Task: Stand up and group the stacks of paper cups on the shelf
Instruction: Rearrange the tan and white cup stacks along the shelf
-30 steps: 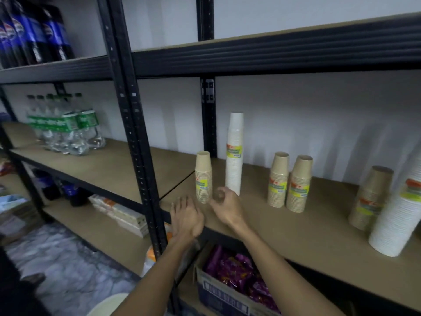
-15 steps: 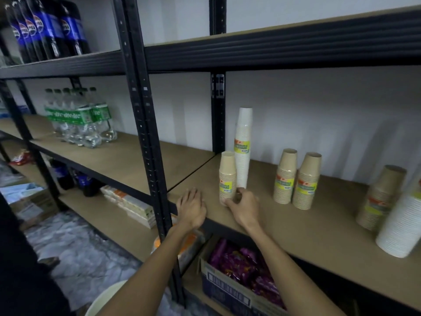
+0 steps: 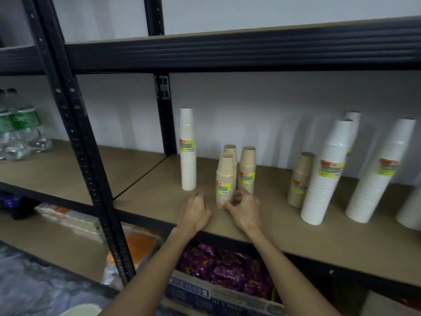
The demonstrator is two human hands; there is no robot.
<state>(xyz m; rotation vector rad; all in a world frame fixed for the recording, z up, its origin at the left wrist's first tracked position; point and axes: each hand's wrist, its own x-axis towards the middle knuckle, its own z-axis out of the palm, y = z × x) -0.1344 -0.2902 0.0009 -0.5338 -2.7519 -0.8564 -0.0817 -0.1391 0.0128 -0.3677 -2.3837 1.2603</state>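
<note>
Head view, change: short brown stack (image 3: 225, 179) has crossed from the left of the tall white stack (image 3: 188, 151) to its right, near the shelf's (image 3: 148, 197) front edge, just before two more brown stacks (image 3: 247, 169).
Meaning: the brown group is likely three strong now.
Left hand (image 3: 197, 213): rests on the front edge, fingers loosely curled, holding nothing.
Right hand (image 3: 242, 209): thumb and fingers curl round the moved stack's base.
Farther right: fourth brown stack (image 3: 299, 179) stands apart beside large white stacks (image 3: 325, 179), not yet grouped.

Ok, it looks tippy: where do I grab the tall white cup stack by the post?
Round its lower half, from the front: the tall white cup stack stands upright, slim and alone, wall behind; a top grip might tip it.
</note>
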